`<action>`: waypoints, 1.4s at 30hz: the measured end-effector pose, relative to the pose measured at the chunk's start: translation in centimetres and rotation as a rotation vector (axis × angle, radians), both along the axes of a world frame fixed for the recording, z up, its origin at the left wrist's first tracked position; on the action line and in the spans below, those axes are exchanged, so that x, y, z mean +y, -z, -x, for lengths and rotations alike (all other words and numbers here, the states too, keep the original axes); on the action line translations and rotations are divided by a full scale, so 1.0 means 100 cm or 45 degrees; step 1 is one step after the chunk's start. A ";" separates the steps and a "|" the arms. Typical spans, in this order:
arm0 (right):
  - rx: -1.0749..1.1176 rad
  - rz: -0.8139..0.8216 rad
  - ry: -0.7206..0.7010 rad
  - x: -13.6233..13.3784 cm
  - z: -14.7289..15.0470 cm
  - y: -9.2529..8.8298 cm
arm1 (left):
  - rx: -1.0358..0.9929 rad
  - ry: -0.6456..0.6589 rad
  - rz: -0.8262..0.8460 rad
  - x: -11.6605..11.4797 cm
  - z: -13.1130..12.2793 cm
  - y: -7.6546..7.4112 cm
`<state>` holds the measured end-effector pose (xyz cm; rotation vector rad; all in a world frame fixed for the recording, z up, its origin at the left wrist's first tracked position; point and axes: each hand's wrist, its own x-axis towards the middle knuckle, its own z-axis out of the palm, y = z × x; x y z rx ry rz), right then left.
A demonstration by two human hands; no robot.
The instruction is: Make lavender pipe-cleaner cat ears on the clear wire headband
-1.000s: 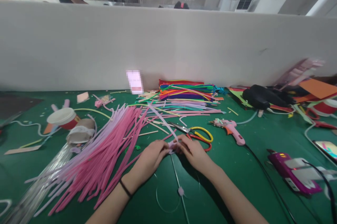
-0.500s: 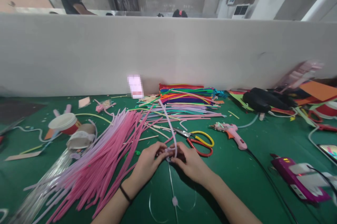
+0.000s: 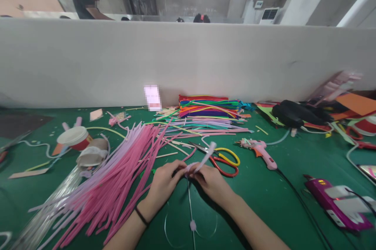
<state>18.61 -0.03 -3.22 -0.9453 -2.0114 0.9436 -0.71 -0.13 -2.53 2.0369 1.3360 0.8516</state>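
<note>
My left hand (image 3: 163,182) and my right hand (image 3: 209,181) meet over the green table (image 3: 264,203), fingers pinched together on a pale lilac pipe cleaner (image 3: 202,159). Its free end sticks up and to the right from between my fingertips. A thin wire stem (image 3: 190,207) runs from my hands toward me, with a small lilac blob on it near the bottom edge. Left of my hands lies a large fan of pink and lilac pipe cleaners (image 3: 117,175). Red and yellow scissors (image 3: 223,158) lie just beyond my right hand.
A stack of coloured pipe cleaners (image 3: 208,107) lies by the white partition (image 3: 188,62). A pink glue gun (image 3: 260,150) with its cable, a purple device (image 3: 337,203), a black bag (image 3: 296,113), paper cups (image 3: 75,138) and coloured paper surround the work spot. Another person stands beyond the partition.
The long free end of the lilac pipe cleaner, earlier reaching far back over the table, is now much shorter and points up to the right. My hands stayed together in place.
</note>
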 end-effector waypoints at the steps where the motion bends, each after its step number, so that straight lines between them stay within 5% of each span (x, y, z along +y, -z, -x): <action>1: -0.006 0.008 0.019 -0.001 0.001 0.000 | 0.017 0.008 -0.022 -0.001 0.000 0.000; 10: 0.069 0.162 0.090 -0.006 0.004 -0.004 | -0.077 -0.022 0.076 -0.003 -0.001 -0.004; 18: 0.051 0.141 0.031 -0.003 0.001 -0.004 | -0.121 0.321 0.262 0.007 0.019 -0.020; 25: 0.049 0.112 0.076 -0.002 0.000 -0.003 | 0.043 0.221 -0.041 0.003 0.017 -0.014; 42: -0.116 -0.103 0.070 -0.006 0.003 -0.008 | 0.017 0.173 0.016 0.010 0.022 -0.012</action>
